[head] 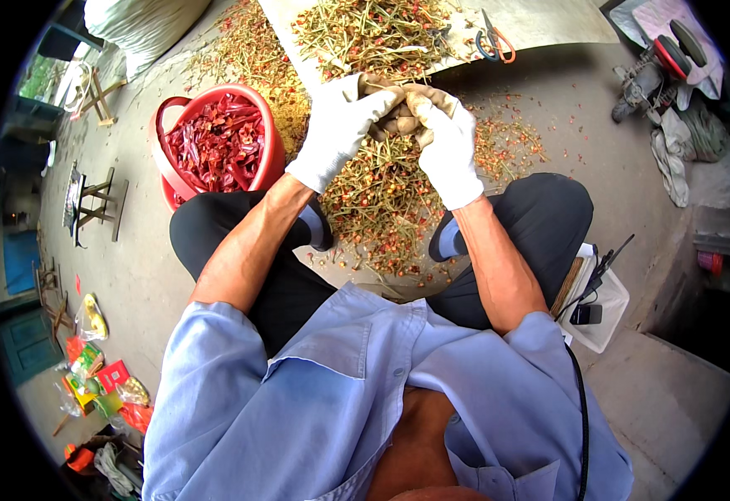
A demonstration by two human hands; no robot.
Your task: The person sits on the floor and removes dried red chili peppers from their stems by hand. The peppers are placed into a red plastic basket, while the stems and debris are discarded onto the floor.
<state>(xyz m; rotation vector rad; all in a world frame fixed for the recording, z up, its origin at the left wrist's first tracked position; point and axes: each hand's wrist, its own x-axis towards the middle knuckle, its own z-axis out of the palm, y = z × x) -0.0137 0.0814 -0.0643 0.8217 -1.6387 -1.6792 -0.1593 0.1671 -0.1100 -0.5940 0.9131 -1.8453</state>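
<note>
My left hand [340, 128] and my right hand [443, 138] meet in front of me in white work gloves with tan, soiled fingers. Their fingers curl towards each other; whether anything small is pinched between them is hidden. Below, between my feet, lies a heap of dried chilli stems and seeds [377, 213]. Another stem heap [365, 37] rests just beyond, on a pale sheet [546, 22]. Scissors [495, 45] with one blue and one orange handle lie at that sheet's edge. Left of my left hand stands a red plastic bucket [269, 119] filled with dried red chilli pieces [221, 144].
A bulging white sack [142, 28] stands at the upper left. Wooden stools [99, 203] and bagged goods [108, 382] are farther left. Beside my right knee sits a white plastic bin [609, 313] with cables. A vehicle-like machine [647, 81] stands at the upper right.
</note>
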